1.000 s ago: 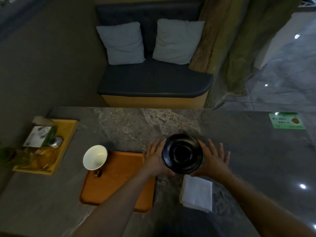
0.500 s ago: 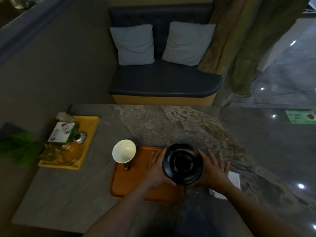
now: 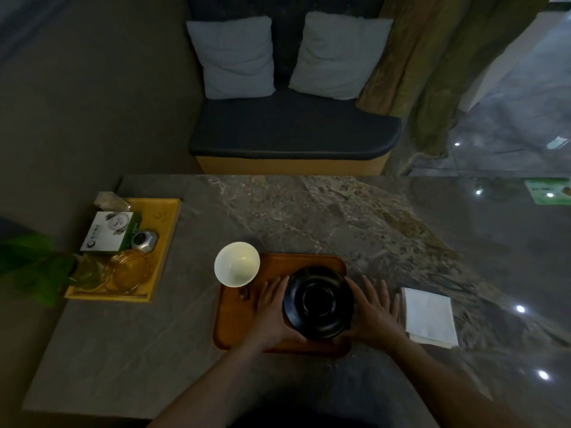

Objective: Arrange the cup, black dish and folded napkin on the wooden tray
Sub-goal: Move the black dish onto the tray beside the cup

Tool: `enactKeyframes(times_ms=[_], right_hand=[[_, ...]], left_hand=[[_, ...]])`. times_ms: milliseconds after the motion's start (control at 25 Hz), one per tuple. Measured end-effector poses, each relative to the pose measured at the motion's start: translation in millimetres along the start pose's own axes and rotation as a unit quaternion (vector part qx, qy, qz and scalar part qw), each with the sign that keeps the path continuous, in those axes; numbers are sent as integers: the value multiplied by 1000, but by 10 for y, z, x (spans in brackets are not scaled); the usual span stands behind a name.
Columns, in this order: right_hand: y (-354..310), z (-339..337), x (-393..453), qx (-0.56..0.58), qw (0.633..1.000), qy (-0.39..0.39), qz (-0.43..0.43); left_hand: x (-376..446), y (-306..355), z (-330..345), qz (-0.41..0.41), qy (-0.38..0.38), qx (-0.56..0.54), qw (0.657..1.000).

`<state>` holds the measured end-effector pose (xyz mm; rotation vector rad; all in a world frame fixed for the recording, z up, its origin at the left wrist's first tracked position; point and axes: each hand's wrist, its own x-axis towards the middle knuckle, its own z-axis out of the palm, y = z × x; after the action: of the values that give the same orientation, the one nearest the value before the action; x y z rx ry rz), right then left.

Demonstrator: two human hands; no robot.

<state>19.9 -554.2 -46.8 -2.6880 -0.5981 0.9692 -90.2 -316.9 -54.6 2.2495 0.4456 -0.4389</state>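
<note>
Change vs earlier: black dish now over the right half of the wooden tray; 1 s ago it was held over bare tabletop right of the tray. Folded napkin was partly hidden behind right hand 0.5 s ago, now fully in view. View has shifted too, so tray sits more central.
Yellow tray: far left on tabletop, w/ a white-green box, small metal item, glass pieces. Green leaf at frame edge beside it.
Cup: white, upright, mouth up, at tray's far-left corner; rim overhangs the tray edge in this view. Whether its base is on the tray: can't tell.
Wooden tray: long axis runs left-right, rounded corners, near front of tabletop.
Left hand: fingers spread, palm pressed to dish's left side, holding it.
Black dish: round, so no long axis; open side faces up toward camera, inner ring visible. Clamped betw. both hands. Resting on tray or just above: can't tell.
Right hand: fingers spread, palm against dish's right side, holding it; sits over tray's right edge.
Folded napkin: white, flat on tabletop, right of tray, off it, just beside right hand; long axis runs roughly near-far, slightly tilted.
Background: bench w/ two pillows, curtain at right.
</note>
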Motion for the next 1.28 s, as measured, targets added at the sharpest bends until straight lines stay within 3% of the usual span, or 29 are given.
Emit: enactKeyframes(times_ms=[880,1280], right_hand=[[-4,212,58,20,1000,17,-12],[-34,550,-296,90,985,145,3]], left_hand=[[58,-238,132,0,4,56,998],[-150,-353,197,13,56,52,997]])
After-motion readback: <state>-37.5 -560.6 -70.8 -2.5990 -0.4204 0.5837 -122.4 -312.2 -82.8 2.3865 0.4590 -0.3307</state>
